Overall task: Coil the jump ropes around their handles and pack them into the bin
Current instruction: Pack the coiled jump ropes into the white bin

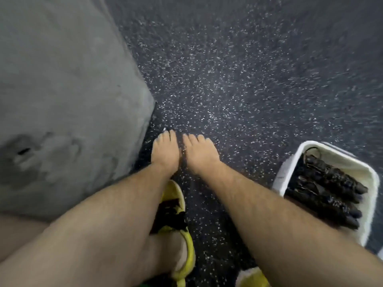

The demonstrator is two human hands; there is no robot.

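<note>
Black coiled jump ropes point(327, 189) lie packed in the white plastic bin point(289, 172) on the dark speckled floor point(238, 79), while the left hand point(164, 151) and right hand point(200, 153) stretch flat and empty, so little seems left to do.

A white bin point(287, 170) with rounded corners is set on the dark speckled floor point(238, 79), at the lower right. Black ropes point(327, 187) are packed inside it, wound into bundles that are laid side by side and slanted across it. A loop point(313, 150) is seen at its far end.
</note>
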